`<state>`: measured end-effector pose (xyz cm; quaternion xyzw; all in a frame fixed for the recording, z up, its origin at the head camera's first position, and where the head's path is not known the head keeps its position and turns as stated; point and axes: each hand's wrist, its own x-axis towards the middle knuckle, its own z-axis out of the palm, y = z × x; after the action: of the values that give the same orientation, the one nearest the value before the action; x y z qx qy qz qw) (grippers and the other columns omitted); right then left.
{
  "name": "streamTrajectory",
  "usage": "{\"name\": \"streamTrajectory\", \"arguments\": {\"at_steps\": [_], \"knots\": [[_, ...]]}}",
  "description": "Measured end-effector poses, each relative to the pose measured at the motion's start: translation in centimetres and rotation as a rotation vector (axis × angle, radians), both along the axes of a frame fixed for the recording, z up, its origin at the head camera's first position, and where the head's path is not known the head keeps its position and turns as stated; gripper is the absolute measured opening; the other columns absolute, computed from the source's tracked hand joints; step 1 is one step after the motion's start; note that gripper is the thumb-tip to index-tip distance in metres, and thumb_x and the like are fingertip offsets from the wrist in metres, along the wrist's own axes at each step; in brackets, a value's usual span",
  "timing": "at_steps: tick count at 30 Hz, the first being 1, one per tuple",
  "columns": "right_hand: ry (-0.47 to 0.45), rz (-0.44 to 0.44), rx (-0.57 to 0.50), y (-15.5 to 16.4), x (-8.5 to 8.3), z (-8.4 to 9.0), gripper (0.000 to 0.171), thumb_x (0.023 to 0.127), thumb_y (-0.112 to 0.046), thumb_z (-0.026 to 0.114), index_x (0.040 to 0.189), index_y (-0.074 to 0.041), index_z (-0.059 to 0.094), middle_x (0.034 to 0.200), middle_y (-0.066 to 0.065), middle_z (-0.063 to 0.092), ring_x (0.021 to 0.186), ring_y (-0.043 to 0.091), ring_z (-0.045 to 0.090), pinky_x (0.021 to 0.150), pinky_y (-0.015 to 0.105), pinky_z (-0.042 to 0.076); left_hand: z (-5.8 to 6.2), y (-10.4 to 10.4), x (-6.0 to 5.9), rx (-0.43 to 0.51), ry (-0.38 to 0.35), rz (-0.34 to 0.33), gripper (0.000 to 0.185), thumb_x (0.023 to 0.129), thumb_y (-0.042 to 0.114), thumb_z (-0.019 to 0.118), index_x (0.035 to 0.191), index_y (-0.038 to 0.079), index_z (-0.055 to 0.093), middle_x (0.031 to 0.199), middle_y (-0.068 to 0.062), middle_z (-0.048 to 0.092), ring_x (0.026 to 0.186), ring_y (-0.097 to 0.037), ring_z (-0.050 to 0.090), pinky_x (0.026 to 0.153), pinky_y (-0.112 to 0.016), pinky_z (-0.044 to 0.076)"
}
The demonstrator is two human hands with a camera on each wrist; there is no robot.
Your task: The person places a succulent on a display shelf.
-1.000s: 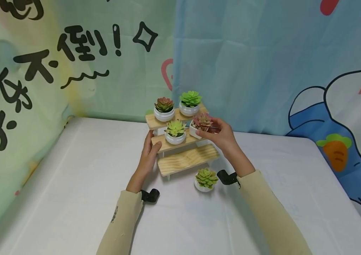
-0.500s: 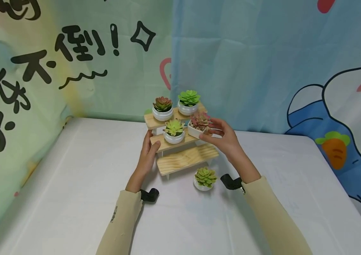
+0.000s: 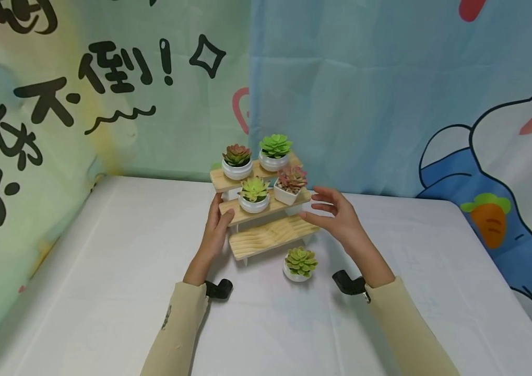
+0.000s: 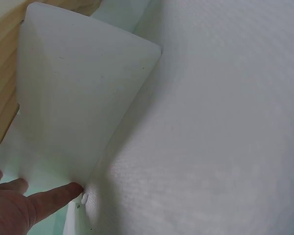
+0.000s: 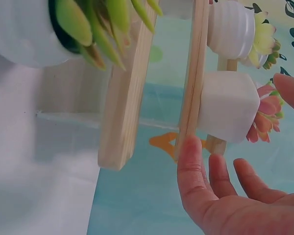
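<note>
Now the right hand (image 3: 341, 219) hovers with fingers spread, holding nothing, at four o'clock from the pink succulent (image 3: 290, 184) on the wooden stand's (image 3: 270, 236) middle shelf. At nine o'clock, the left hand (image 3: 216, 230) rests flat against the stand.

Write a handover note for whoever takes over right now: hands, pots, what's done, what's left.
Left hand: fingers rest on the left end of the three-tier wooden plant stand, steadying it.
Right hand: open, holds nothing, just right of the middle tier.
Done: square white pot with the pink succulent sits on the middle tier beside a round white pot with a yellow-green succulent; two round pots fill the top tier.
Left: bottom tier is bare; one round white pot with a green succulent stands on the white table in front.
</note>
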<state>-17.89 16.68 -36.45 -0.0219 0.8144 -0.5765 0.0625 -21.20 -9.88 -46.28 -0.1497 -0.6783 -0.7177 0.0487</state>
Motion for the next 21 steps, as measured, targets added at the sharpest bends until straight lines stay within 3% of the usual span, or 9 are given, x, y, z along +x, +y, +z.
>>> {"name": "streamTrajectory", "arguments": {"at_steps": [3, 10, 21], "knots": [[0.0, 0.003, -0.006, 0.2, 0.3, -0.1, 0.073, 0.091, -0.019, 0.07, 0.151, -0.008, 0.031, 0.147, 0.017, 0.038, 0.133, 0.033, 0.041, 0.099, 0.044, 0.044, 0.0, 0.0, 0.0, -0.01, 0.003, 0.006, 0.062, 0.102, 0.013, 0.038, 0.156, 0.001, 0.008, 0.134, -0.027, 0.033, 0.124, -0.036, 0.04, 0.105, -0.047, 0.031], [0.0, 0.012, -0.104, 0.4, 1.5, -0.7, 0.069, 0.091, -0.014, 0.069, 0.149, -0.005, 0.033, 0.146, 0.017, 0.038, 0.131, 0.03, 0.043, 0.089, 0.021, 0.048, 0.0, 0.0, 0.1, -0.009, -0.012, 0.005, 0.064, 0.102, 0.016, 0.039, 0.156, 0.003, 0.008, 0.136, -0.027, 0.032, 0.126, -0.037, 0.038, 0.107, -0.049, 0.03], [-0.004, 0.033, -0.11, 0.9, 3.0, -1.9, 0.067, 0.088, -0.005, 0.07, 0.146, 0.002, 0.035, 0.143, 0.022, 0.041, 0.129, 0.033, 0.044, 0.092, 0.016, 0.045, 0.0, 0.0, 0.2, -0.01, -0.016, 0.009, 0.065, 0.101, 0.016, 0.039, 0.156, 0.003, 0.007, 0.142, -0.028, 0.028, 0.133, -0.037, 0.033, 0.11, -0.05, 0.026]]}}
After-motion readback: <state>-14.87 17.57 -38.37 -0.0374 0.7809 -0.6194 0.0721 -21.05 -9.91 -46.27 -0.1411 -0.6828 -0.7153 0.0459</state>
